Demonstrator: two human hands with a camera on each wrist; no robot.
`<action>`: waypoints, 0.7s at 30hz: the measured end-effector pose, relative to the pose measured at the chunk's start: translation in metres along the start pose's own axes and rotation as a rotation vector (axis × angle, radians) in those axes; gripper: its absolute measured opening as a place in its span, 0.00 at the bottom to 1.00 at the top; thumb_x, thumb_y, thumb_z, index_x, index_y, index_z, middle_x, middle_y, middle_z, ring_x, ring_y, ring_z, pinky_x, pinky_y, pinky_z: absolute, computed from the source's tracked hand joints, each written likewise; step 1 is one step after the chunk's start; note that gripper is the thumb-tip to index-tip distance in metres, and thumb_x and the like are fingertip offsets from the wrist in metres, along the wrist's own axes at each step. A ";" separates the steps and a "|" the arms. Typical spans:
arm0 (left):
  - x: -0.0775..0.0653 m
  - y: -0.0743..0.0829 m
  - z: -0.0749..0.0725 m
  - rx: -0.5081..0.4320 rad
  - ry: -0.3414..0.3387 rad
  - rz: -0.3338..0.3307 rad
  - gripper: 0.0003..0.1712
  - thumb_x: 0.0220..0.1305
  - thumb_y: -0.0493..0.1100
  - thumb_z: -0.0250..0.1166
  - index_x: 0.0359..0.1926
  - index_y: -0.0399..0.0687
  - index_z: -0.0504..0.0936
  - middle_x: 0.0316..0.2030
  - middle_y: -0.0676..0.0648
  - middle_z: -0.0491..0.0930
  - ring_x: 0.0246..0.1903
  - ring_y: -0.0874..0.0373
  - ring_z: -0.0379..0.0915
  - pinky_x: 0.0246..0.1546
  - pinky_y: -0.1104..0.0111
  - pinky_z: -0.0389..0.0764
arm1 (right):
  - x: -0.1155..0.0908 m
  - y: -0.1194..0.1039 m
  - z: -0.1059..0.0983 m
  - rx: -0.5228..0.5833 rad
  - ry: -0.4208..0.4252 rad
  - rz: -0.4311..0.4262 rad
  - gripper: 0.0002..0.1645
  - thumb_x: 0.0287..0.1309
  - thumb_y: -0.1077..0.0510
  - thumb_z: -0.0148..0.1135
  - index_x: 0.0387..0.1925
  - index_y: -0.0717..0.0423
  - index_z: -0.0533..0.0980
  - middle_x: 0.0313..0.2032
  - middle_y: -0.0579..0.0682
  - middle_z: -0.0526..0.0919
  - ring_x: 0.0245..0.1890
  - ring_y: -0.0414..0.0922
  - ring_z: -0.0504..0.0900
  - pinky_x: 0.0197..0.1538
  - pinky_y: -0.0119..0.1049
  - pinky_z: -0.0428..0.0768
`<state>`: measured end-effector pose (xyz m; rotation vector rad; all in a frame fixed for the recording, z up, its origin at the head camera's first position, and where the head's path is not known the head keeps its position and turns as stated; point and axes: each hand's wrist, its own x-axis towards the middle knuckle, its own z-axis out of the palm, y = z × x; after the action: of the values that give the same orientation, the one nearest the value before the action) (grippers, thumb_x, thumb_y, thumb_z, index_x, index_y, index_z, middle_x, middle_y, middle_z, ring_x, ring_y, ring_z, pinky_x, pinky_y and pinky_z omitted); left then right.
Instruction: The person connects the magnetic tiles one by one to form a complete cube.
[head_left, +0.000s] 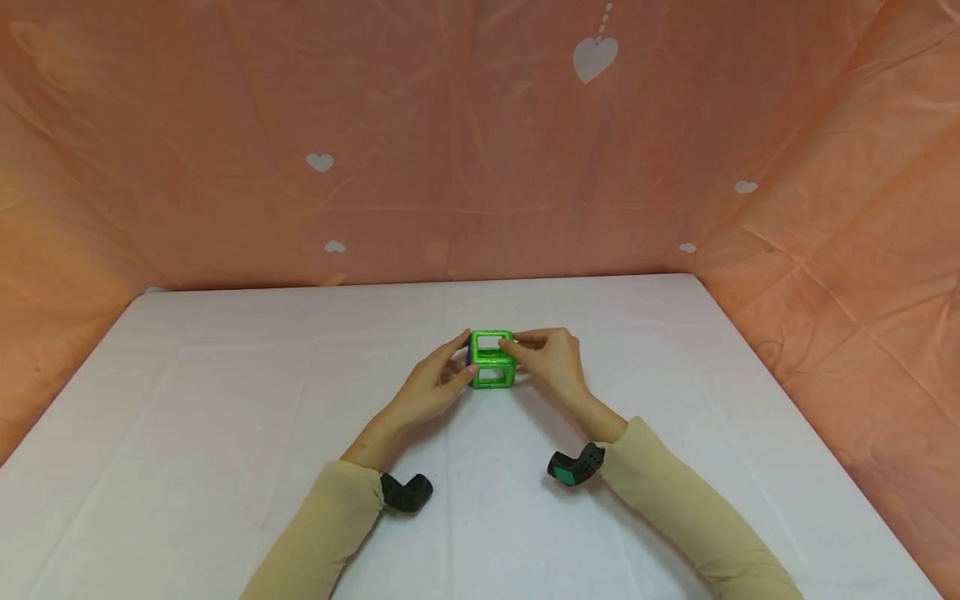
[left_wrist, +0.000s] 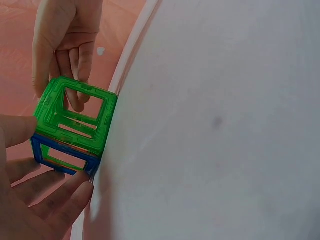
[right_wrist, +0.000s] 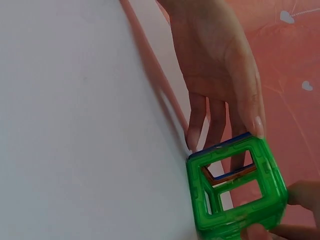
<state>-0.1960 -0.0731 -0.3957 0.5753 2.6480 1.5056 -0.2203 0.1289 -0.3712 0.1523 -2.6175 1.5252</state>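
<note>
A small cube of magnetic tiles (head_left: 492,358) stands on the white table, with green open-frame sides and one blue tile (left_wrist: 55,146) on its left. The left hand (head_left: 426,389) holds the cube from the left, its thumb at the near edge and its fingers against the blue tile. From the right, the right hand (head_left: 553,360) grips the cube, thumb on the top and fingers behind. A little orange shows along the inside of the blue side in the right wrist view. The cube's underside is hidden.
The table (head_left: 225,433) carries a white cloth. Orange curtains (head_left: 450,150) with pale hearts rise behind it and along the sides. Dark wrist devices sit at the left cuff (head_left: 348,492) and the right cuff (head_left: 637,450).
</note>
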 end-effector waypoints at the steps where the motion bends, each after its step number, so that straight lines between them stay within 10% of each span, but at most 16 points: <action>1: 0.000 0.000 0.000 0.000 0.001 0.001 0.35 0.69 0.43 0.57 0.73 0.42 0.56 0.55 0.35 0.74 0.50 0.41 0.76 0.54 0.51 0.75 | -0.001 0.000 0.001 0.007 0.010 0.002 0.22 0.52 0.51 0.71 0.41 0.65 0.84 0.34 0.60 0.87 0.22 0.48 0.86 0.26 0.30 0.80; 21: 0.000 0.000 0.000 -0.004 0.005 -0.015 0.35 0.69 0.43 0.57 0.73 0.43 0.56 0.56 0.35 0.74 0.50 0.42 0.76 0.54 0.52 0.75 | -0.004 0.001 0.004 -0.024 0.086 -0.023 0.18 0.51 0.52 0.71 0.39 0.62 0.85 0.32 0.58 0.88 0.32 0.48 0.87 0.29 0.29 0.79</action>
<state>-0.1955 -0.0732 -0.3953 0.5512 2.6460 1.5099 -0.2167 0.1255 -0.3745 0.1114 -2.5577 1.4584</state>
